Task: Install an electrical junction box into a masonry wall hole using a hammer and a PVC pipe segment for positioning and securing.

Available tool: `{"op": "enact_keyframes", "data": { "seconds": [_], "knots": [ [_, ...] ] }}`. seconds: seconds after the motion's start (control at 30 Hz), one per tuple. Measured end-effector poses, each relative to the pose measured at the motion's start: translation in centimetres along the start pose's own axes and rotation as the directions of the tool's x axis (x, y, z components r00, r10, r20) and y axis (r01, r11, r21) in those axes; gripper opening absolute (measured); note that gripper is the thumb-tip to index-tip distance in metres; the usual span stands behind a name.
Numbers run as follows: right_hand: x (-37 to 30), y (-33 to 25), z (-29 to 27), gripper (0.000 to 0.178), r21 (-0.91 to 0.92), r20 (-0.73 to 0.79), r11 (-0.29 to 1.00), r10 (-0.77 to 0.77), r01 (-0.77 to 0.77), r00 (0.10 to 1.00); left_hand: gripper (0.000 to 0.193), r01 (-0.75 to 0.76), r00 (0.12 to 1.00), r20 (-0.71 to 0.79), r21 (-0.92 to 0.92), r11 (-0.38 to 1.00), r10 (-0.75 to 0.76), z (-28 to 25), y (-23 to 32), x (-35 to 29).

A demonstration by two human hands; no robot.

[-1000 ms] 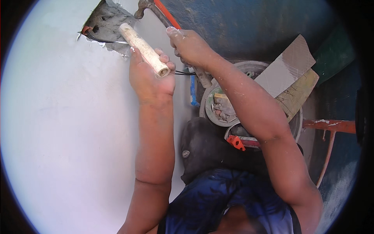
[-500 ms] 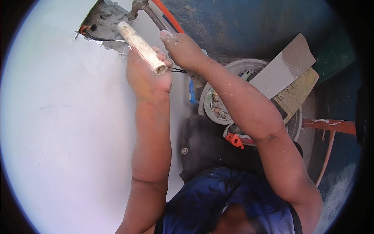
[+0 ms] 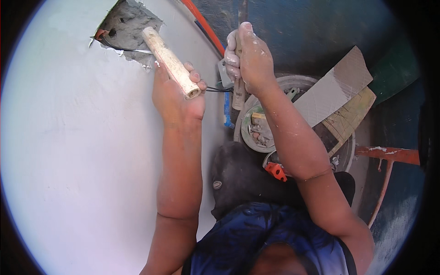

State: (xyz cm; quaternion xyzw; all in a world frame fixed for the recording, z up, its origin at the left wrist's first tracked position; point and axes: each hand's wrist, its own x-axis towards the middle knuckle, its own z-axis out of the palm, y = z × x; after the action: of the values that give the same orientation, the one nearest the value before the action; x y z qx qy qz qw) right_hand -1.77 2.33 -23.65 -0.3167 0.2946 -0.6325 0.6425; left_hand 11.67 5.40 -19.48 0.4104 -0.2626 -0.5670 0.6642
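A short off-white pipe (image 3: 168,59), stained with dirt, lies across the palm of my left hand (image 3: 178,94), whose fingers are curled around it. Its far end points toward a rough hole (image 3: 130,30) cut in the white wall; whether it touches the mortar I cannot tell. Bare grey mortar and dark wires (image 3: 112,46) show inside the hole. To the right, my right hand (image 3: 251,59), powdered white, is closed around the handle of a hammer (image 3: 238,97) held upright. The hammer's head is beyond the upper edge of the view.
Below my right forearm stands a round grey tub (image 3: 350,156) bearing a smaller bucket of rubble (image 3: 261,135), a pale board (image 3: 334,85) and a wooden piece (image 3: 353,110). An orange tool part (image 3: 276,172) sits near my leg. A red metal bar (image 3: 394,155) is at right.
My right hand has swung the hammer away from the pipe, up and to the right, taking its head out of view. My left hand and the pipe have shifted slightly right and down.
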Motion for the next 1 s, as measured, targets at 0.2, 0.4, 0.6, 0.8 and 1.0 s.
{"op": "enact_keyframes", "data": {
  "seconds": [0.2,0.4,0.6,0.8,1.0],
  "knots": [
    [3.0,3.4,1.0,0.048,-0.226,0.050,0.941,0.270,-0.252,0.962,0.031,0.061,0.993,0.100,-0.047,0.997,-0.056,-1.3,-0.6,1.2],
    [3.3,3.7,0.7,0.051,-0.522,0.182,0.840,-0.062,0.150,0.981,0.027,0.047,0.993,0.107,-0.066,0.997,-0.040,0.1,-0.9,0.7],
    [-0.1,-0.2,-1.3,0.048,-0.322,0.001,0.919,0.240,-0.226,0.971,0.040,0.228,0.925,0.357,-0.244,0.942,-0.131,-3.0,0.0,1.5],
    [-4.2,0.2,-4.2,0.048,-0.112,0.017,0.956,0.276,-0.272,0.961,0.048,0.367,0.856,0.506,-0.453,0.813,-0.104,-3.3,-0.2,2.1],
    [-6.0,0.5,-5.7,0.049,-0.252,0.069,0.948,0.218,-0.195,0.973,0.047,-0.325,0.939,0.279,0.528,0.785,0.201,-1.2,-4.8,0.3]
  ]
}}
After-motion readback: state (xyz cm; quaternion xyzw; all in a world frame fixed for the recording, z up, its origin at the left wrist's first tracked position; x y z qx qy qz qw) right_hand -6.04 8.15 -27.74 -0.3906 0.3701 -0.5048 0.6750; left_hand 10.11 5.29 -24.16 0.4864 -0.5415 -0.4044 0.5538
